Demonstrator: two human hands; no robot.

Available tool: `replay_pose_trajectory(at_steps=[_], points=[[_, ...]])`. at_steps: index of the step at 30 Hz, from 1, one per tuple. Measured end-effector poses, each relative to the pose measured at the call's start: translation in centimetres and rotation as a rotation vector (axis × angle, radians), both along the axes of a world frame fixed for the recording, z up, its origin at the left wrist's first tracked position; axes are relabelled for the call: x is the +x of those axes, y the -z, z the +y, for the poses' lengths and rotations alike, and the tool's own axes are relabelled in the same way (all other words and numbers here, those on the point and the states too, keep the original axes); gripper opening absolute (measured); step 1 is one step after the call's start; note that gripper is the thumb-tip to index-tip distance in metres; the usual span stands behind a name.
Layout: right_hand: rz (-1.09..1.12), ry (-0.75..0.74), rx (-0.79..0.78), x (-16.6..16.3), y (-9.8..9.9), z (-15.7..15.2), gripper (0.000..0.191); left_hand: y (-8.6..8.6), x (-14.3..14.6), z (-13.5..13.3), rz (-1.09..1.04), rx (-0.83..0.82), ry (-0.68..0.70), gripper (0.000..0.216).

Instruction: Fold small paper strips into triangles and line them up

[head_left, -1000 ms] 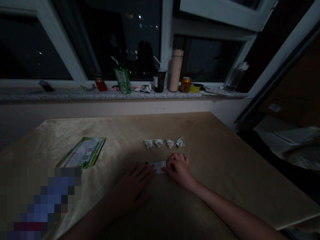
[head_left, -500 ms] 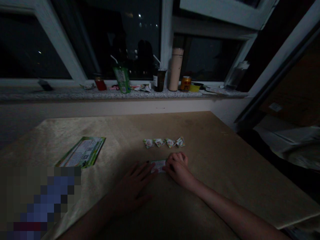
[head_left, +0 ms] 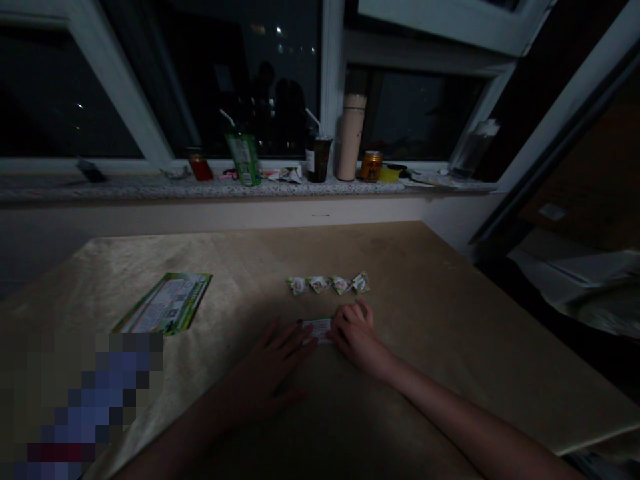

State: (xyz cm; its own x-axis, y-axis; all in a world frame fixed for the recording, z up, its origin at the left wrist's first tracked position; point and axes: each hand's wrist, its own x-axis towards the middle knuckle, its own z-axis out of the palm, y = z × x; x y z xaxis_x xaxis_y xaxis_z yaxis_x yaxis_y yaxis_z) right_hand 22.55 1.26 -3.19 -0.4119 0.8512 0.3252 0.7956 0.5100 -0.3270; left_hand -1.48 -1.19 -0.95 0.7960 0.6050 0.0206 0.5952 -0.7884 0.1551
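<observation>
On the tabletop (head_left: 425, 300), well in from its far edge and well in from its right edge, a small printed packet (head_left: 320, 327) lies between the two hands, parts of it covered by fingers. A narrow strip of the surface separates it from a row of four folded packets (head_left: 319, 285), set roughly parallel to the far edge. Room for movement: a wide stretch of tabletop extends from the right hand (head_left: 356, 339) to the slanting right edge, and a further band lies between the row and the far edge. The left hand (head_left: 270, 367) is palm down with fingers spread, the fingertips over the left end of the small packet. The right hand has its fingers curled together at the packet's right end; whether they pinch it cannot be told in this dim light. Toward the left edge lies a larger green printed bag (head_left: 187, 303), well apart from the left hand; the near left corner is masked by coarse blocks. Beyond the far edge, a speckled windowsill (head_left: 170, 191) carries a red jar (head_left: 201, 168), a green cup (head_left: 244, 159), a dark cup (head_left: 319, 161), a tall pink bottle (head_left: 351, 140) and an orange can (head_left: 371, 167).
</observation>
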Motion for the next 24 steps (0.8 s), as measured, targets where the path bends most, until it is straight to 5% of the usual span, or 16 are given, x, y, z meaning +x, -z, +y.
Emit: replay_pose_trajectory(at_steps=[8, 15, 24], points=[[-0.011, 0.01, 0.055, -0.1, -0.8, -0.8, 0.009, 0.0, 0.3, 0.0, -0.015, 0.0, -0.001, 0.067], [-0.081, -0.268, 0.189, -0.3, -0.5, -2.1, 0.017, 0.2, 0.3, -0.2, -0.002, 0.021, -0.017, 0.068], [-0.131, -0.225, 0.211, -0.6, 0.2, -2.3, 0.027, 0.3, 0.3, -0.5, 0.001, 0.06, -0.05, 0.064]])
